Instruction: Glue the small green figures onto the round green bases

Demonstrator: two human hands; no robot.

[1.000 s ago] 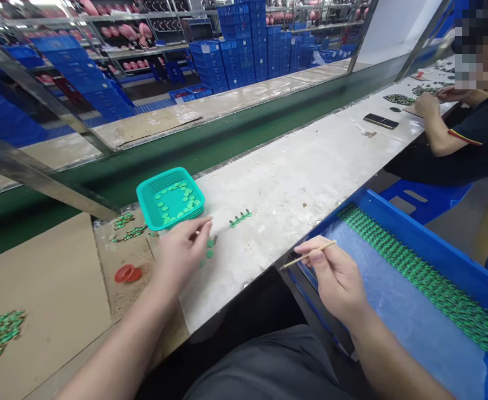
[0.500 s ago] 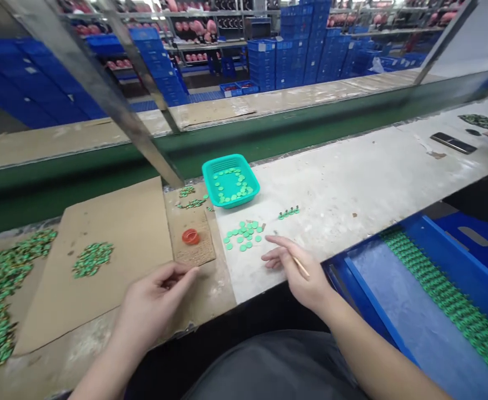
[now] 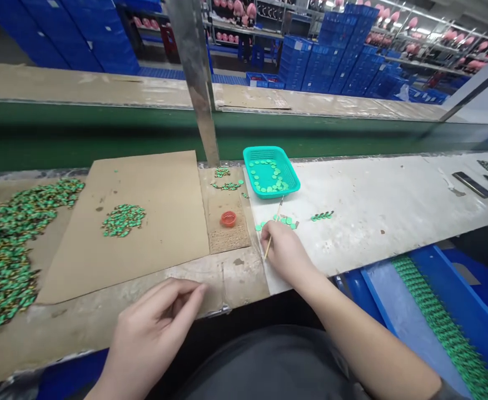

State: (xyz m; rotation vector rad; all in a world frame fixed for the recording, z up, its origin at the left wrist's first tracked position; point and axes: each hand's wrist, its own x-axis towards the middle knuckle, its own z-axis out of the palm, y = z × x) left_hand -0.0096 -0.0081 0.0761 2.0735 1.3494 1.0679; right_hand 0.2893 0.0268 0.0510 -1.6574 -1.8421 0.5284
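Note:
My right hand (image 3: 284, 247) is closed around a thin paintbrush (image 3: 268, 248) with a pale wooden handle, its tip pointing away from me toward the basket. Under and beyond its fingers lie flat green discs (image 3: 288, 220), partly hidden by the hand. My left hand (image 3: 156, 316) hovers near the table's front edge, thumb and forefinger together; whether anything sits between them is hidden. A small red cup (image 3: 228, 219) stands on a brown cardboard piece (image 3: 235, 240) between the hands. Behind it are little piles of green-and-gold pieces (image 3: 227, 186).
A turquoise basket (image 3: 296, 180) holds more green discs. Right of it stands a short row of green pieces (image 3: 322, 216). Cardboard (image 3: 173, 211) at left bears a green pile (image 3: 123, 220); a larger heap (image 3: 10, 250) lies beyond. A phone (image 3: 472, 184) and blue crate (image 3: 469, 289) are at right.
The view has turned left. My right hand has moved left over the discs, and the brush has swung from lying back in the hand to pointing forward. My left hand stays pinched, now farther from the red cup.

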